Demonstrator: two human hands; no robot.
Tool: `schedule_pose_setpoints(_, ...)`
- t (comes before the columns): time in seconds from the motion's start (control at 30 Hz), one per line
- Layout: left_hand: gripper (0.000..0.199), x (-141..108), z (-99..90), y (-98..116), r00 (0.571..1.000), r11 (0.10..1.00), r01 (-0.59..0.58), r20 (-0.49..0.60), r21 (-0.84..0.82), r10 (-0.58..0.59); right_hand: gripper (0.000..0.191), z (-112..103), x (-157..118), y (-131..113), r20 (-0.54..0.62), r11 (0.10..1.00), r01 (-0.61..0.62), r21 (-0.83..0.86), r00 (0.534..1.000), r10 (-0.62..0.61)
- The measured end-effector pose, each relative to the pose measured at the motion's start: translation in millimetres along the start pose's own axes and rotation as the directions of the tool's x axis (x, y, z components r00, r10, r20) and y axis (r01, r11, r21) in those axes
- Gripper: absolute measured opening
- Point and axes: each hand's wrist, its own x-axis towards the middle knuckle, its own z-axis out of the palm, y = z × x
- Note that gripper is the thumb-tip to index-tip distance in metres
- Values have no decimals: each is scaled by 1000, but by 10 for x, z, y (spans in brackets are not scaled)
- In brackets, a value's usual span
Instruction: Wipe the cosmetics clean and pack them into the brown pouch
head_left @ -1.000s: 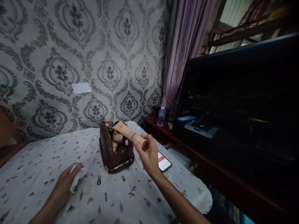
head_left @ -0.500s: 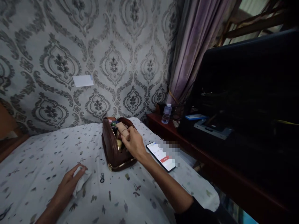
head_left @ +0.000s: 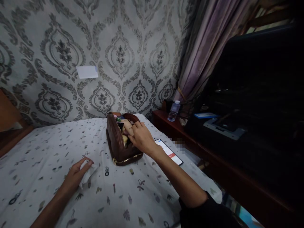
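Note:
A brown zip-up toiletry bag (head_left: 112, 137) stands unzipped on the patterned sheet, with several small items packed inside. My right hand (head_left: 143, 137) reaches over its right side, thumb and fingers closed at the end of a beige tube-like item (head_left: 127, 124) in the bag's mouth. Fingertips partly cover that end. Beside it in the bag are a yellowish round item (head_left: 124, 139) and a small green-topped item (head_left: 118, 119). On the left, my left hand (head_left: 79, 171) pinches a crumpled white tissue (head_left: 87, 173) against the sheet.
A phone (head_left: 174, 156) with a lit screen lies right of the bag, partly behind my right forearm. A water bottle (head_left: 174, 111) stands on the dark red wooden ledge (head_left: 163, 120). A large black object (head_left: 249, 79) rises at the right. The papered wall (head_left: 118, 91) closes off the back.
The beige item sits lower in the bag, and my right hand has shifted slightly toward the bag's right side. My left hand still holds the tissue. The view has tilted a little.

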Motion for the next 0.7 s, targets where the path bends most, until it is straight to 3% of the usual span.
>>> schedule_pose_setpoints(0.13, 48, 24, -2, -60, 1000, 998, -24, 3, 50, 24, 31, 28, -45, 82, -60, 993, 31, 116, 998, -24)
schedule_pose_setpoints(0.2, 49, 18, -21, -30, 999, 995, -42, -18, 95, 44, 31, 49, -100, 127, -163, 966, 36, 254, 987, 7)
schedule_pose_setpoints(0.33, 50, 5, -253, 167, 977, 897, -134, -93, 422, 190, 35, 125, -213, 252, -393, 835, 37, 550, 893, 219)
schedule_pose_setpoints(0.4, 54, 18, -463, 250, 950, 761, -74, -185, 644, 250, 37, 207, -216, 340, -373, 707, 2, 707, 851, 370)
schedule_pose_setpoints(0.47, 57, 42, -679, 251, 919, 550, 67, -266, 832, 291, 43, 324, -164, 429, -289, 554, -49, 831, 813, 505)
schedule_pose_setpoints(0.53, 63, 71, -857, 157, 932, 362, 120, -231, 924, 281, 50, 455, -81, 493, -213, 441, -80, 894, 791, 574)
schedule_pose_setpoints(0.57, 69, 84, -924, 86, 956, 308, 110, -185, 945, 226, 53, 516, -41, 509, -187, 408, -86, 909, 791, 583)
schedule_pose_setpoints(0.63, 79, 103, -1010, -59, 980, 284, 121, -160, 951, 116, 58, 607, 7, 508, -144, 355, -85, 931, 809, 571)
schedule_pose_setpoints(0.7, 80, 109, -1028, -148, 979, 283, 132, -169, 950, 110, 62, 652, -1, 478, -109, 310, -76, 948, 837, 536)
